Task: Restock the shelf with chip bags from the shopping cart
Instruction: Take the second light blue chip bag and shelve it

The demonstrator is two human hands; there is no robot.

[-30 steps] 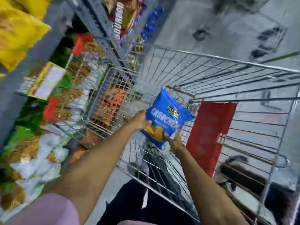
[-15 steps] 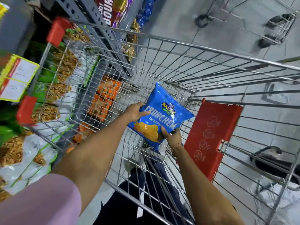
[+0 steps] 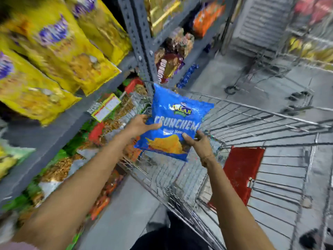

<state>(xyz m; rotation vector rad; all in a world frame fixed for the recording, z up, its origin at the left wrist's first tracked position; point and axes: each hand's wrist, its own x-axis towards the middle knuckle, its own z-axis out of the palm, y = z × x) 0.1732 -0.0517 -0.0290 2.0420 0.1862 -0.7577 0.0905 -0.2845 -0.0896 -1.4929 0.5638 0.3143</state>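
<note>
A blue chip bag (image 3: 175,120) with yellow chips printed on it is held upright above the wire shopping cart (image 3: 252,112). My left hand (image 3: 139,124) grips its left edge. My right hand (image 3: 199,142) grips its lower right corner. The cart basket beneath the bag looks bare of other bags; a red flap (image 3: 241,170) hangs at its near end. The grey metal shelf (image 3: 59,127) stands to the left, with large yellow bags (image 3: 59,51) on an upper level and green and white snack bags (image 3: 59,168) below.
A grey perforated upright post (image 3: 139,42) divides the shelving. Brown, gold and orange packs (image 3: 169,64) fill the farther bays. A second wire cart (image 3: 270,69) stands on the grey floor beyond. My dark trouser leg (image 3: 173,237) is at the bottom.
Both hands have lifted the blue bag up out of the cart basket, level with the cart rim. The view has swung up and left, bringing the yellow bags on the shelf into sight.
</note>
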